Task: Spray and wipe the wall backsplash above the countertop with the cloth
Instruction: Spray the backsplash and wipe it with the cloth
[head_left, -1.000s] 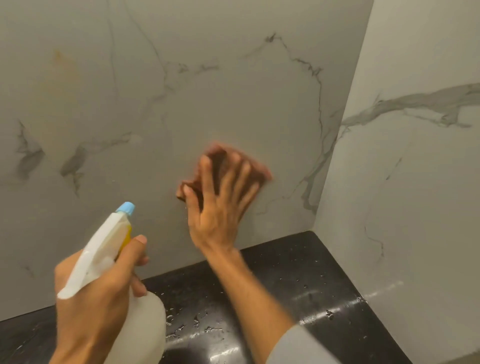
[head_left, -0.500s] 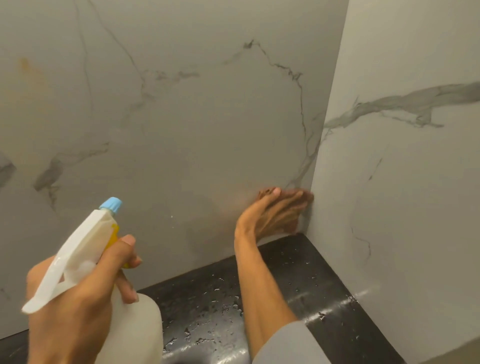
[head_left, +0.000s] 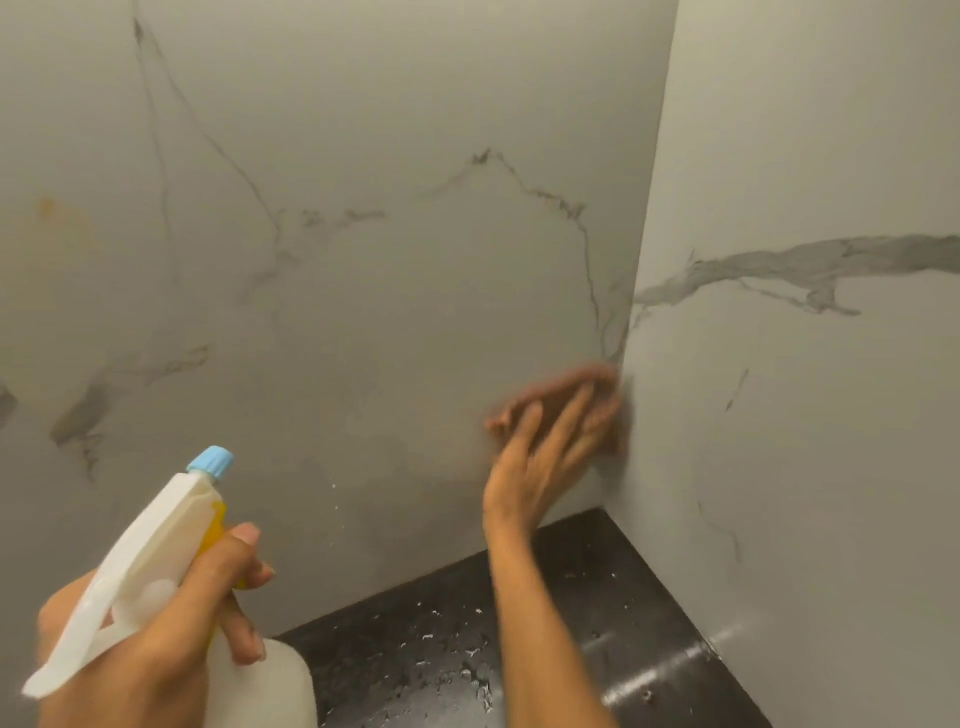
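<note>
The marble backsplash (head_left: 395, 322) is pale grey with dark veins. My right hand (head_left: 545, 457) presses a reddish-brown cloth (head_left: 561, 387) flat against it, close to the corner with the side wall, a little above the countertop; the fingers cover most of the cloth and both are blurred. At the lower left my left hand (head_left: 150, 649) grips a white spray bottle (head_left: 156, 551) with a light blue nozzle tip, pointed up at the wall and held away from it.
The black countertop (head_left: 597, 639) below is speckled with water droplets. A marble side wall (head_left: 805, 415) closes the space on the right. A faint orange stain (head_left: 47, 205) marks the backsplash at the upper left.
My right hand with the cloth swept from the middle of the wall down to the right corner, then rose slightly along the corner. The spray bottle stayed roughly in place.
</note>
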